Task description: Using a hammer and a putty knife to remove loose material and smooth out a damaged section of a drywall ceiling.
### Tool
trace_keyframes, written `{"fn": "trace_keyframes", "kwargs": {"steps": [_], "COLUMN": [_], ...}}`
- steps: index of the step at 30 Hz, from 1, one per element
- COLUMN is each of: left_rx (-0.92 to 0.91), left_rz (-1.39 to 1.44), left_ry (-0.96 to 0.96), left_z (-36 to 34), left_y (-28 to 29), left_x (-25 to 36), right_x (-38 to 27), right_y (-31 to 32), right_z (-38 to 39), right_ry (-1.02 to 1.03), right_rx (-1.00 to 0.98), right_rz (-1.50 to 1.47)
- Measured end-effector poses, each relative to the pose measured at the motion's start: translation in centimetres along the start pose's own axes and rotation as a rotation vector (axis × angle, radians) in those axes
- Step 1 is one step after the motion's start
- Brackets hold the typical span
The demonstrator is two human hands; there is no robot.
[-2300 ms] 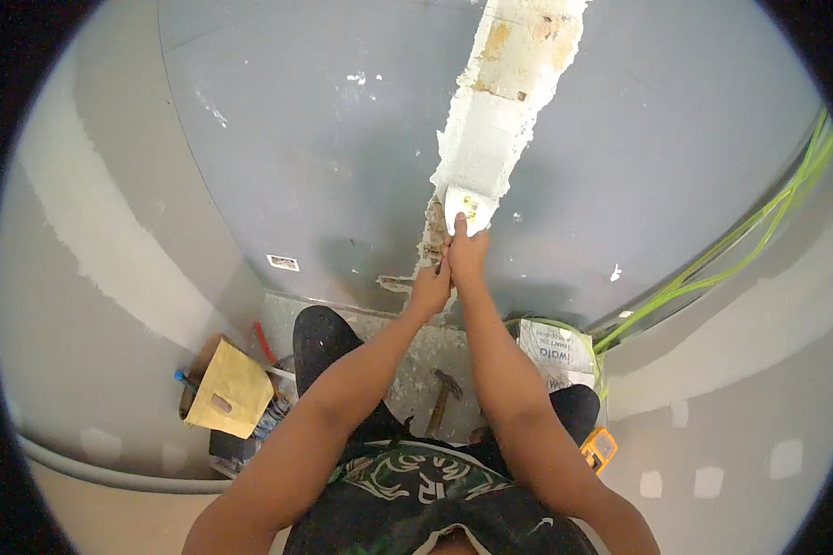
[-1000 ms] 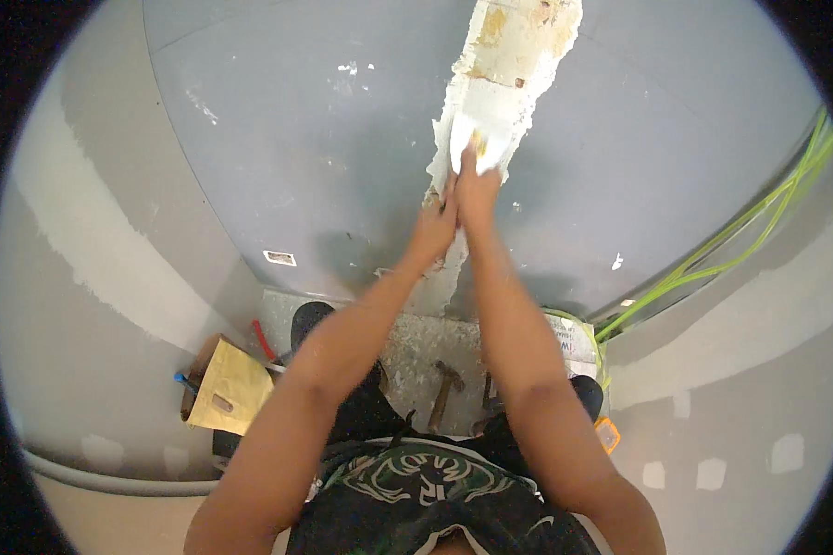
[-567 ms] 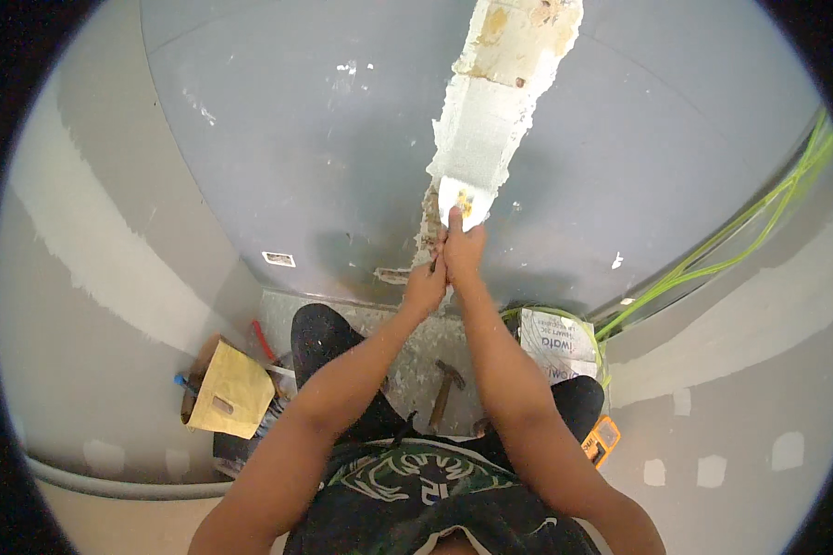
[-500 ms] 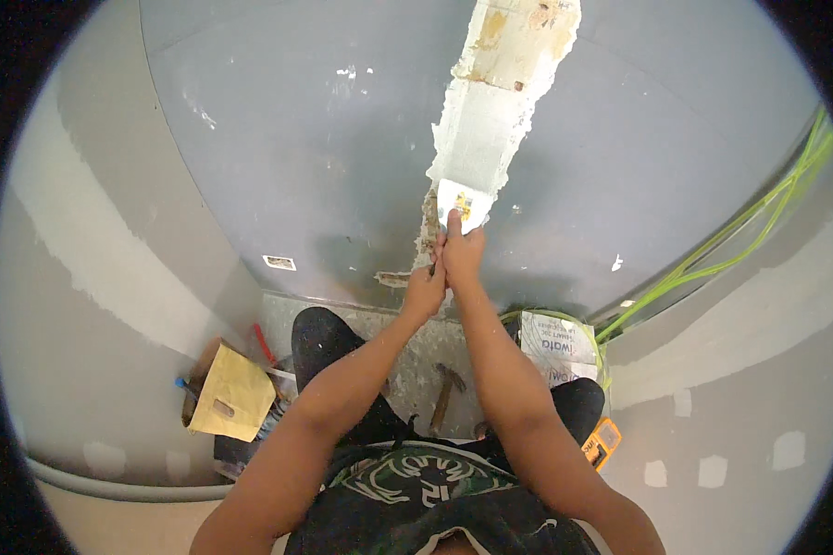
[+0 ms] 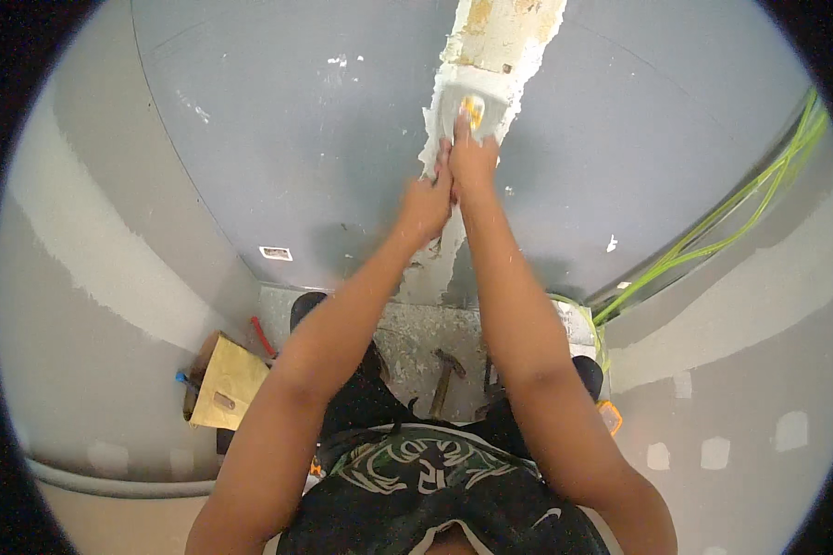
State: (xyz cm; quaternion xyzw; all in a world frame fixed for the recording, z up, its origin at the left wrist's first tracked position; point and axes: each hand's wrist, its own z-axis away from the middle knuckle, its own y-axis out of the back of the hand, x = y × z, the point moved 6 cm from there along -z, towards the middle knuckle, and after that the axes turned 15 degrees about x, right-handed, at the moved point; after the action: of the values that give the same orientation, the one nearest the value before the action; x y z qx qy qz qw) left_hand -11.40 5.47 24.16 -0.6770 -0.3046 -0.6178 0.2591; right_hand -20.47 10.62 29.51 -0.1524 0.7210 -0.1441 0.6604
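Both my arms reach up to the grey wall ahead. My right hand (image 5: 475, 165) grips a broad putty knife (image 5: 473, 113), its thumb lying along the white and yellow label. The wide blade rests against a pale, rough-edged band of filler (image 5: 483, 81) running up the wall. Pressed close on the left, my left hand (image 5: 426, 205) is closed around the lower part of the handle, with fingers touching my right hand. Motion blurs it, and the handle is mostly hidden.
A hammer (image 5: 446, 381) lies on the dusty floor between my legs. At left sit a tan pouch (image 5: 224, 381) and a red-handled tool (image 5: 262, 335). Green cables (image 5: 703, 264) run down the right corner near a printed white box (image 5: 578, 326). A grey conduit (image 5: 120, 483) curves lower left.
Both hands and the putty knife have moved up the wall along the filler band. A smooth grey stretch of the band now shows beneath my hands, down toward the floor.
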Motion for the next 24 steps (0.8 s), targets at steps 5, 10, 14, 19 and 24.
{"fn": "trace_keyframes", "kwargs": {"steps": [5, 10, 14, 19, 24], "left_rx": [-0.022, 0.157, -0.001, -0.008, 0.049], "left_rz": [-0.133, -0.598, -0.040, -0.052, -0.239], "left_ry": [0.114, -0.774, 0.087, 0.031, -0.172], "left_z": [3.4, -3.8, -3.2, -2.5, 0.7], "left_y": [-0.8, -1.0, -1.6, -0.1, 0.0], "left_x": [-7.8, 1.3, 4.0, 1.5, -7.9], "right_x": [8.0, -1.5, -4.6, -1.6, 6.2], "right_y": [6.1, -2.4, -3.5, -2.0, 3.3], "right_z": [0.7, -2.8, -2.6, -0.6, 1.9], "right_ry": [0.050, 0.241, 0.098, -0.061, -0.069], "right_rx": [0.036, -0.083, -0.099, -0.065, -0.028], "right_rz": [0.081, 0.161, 0.018, -0.006, 0.001]}}
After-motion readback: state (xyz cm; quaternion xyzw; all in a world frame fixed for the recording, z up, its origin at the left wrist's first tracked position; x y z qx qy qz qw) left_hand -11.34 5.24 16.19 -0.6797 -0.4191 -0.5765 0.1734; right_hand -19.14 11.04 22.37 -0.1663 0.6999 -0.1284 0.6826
